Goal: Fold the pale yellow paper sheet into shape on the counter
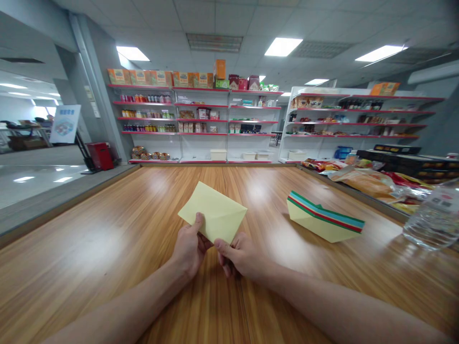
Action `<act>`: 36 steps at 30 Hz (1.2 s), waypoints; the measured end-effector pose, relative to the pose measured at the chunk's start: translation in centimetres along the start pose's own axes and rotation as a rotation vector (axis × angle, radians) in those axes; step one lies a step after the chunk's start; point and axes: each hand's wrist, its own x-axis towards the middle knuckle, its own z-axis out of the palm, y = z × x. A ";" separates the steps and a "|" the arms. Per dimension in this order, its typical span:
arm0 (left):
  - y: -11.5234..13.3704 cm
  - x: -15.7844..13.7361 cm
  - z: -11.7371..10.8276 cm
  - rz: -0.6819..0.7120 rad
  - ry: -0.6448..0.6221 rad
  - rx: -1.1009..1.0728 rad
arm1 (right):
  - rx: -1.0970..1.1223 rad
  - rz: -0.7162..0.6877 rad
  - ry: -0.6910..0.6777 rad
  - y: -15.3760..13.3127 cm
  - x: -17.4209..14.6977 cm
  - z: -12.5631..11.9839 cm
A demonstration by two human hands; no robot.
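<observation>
A pale yellow sheet of paper (217, 210) is held up, tilted, above the wooden table. My left hand (191, 246) pinches its lower left part, the thumb flat on the near face. Along the bottom corner my right hand (236, 253) grips it between thumb and fingers. Both sets of fingertips are partly hidden behind the paper. To the right, a folded paper boat (322, 220) stands on the table, pale yellow with a green, blue, white and red striped rim. Neither hand touches it.
The wooden table (107, 253) has a raised edge. A clear plastic bottle (433, 220) stands at the right, near packaged snacks (366, 181) and black boxes (401, 162) beyond the edge. Stocked shelves (201, 105) line the back. A red box (100, 156) is on the floor at left.
</observation>
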 end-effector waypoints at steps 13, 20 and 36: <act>0.6 0.8 -1.6 0.148 -0.090 0.348 | 0.114 0.017 0.292 0.6 1.3 -2.9; 1.3 0.3 -1.2 -0.026 -0.157 0.164 | 0.152 0.044 0.179 0.5 1.2 -3.0; 0.9 0.8 -1.8 -0.088 -0.175 0.252 | 0.069 0.024 0.227 0.2 1.1 -2.3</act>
